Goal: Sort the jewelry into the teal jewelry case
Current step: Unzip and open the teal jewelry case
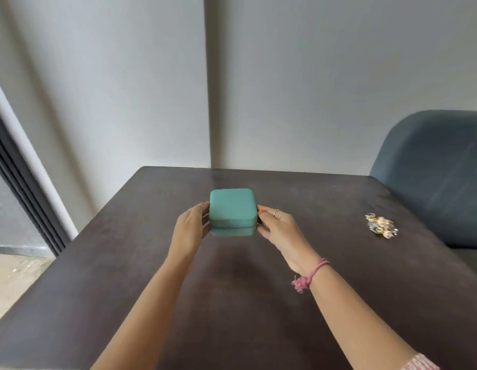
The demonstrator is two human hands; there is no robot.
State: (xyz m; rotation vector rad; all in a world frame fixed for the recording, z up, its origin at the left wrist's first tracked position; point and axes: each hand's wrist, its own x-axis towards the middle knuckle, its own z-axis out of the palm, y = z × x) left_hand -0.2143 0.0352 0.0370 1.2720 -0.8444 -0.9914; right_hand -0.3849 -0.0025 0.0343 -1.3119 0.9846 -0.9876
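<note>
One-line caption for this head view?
Both hands, left hand and right hand, hold the closed teal jewelry case above the table; jewelry pile lies apart.

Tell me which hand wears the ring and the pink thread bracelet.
The right hand, pressed to the right side of the teal jewelry case. The left hand on the opposite side shows no ring or bracelet.

Teal case [233, 206] — dark-brown table [258, 303]

Legible text, labels, brands, numbers, signs: none found on the teal jewelry case [233, 208], the bench [258, 289], or the wall behind.
</note>
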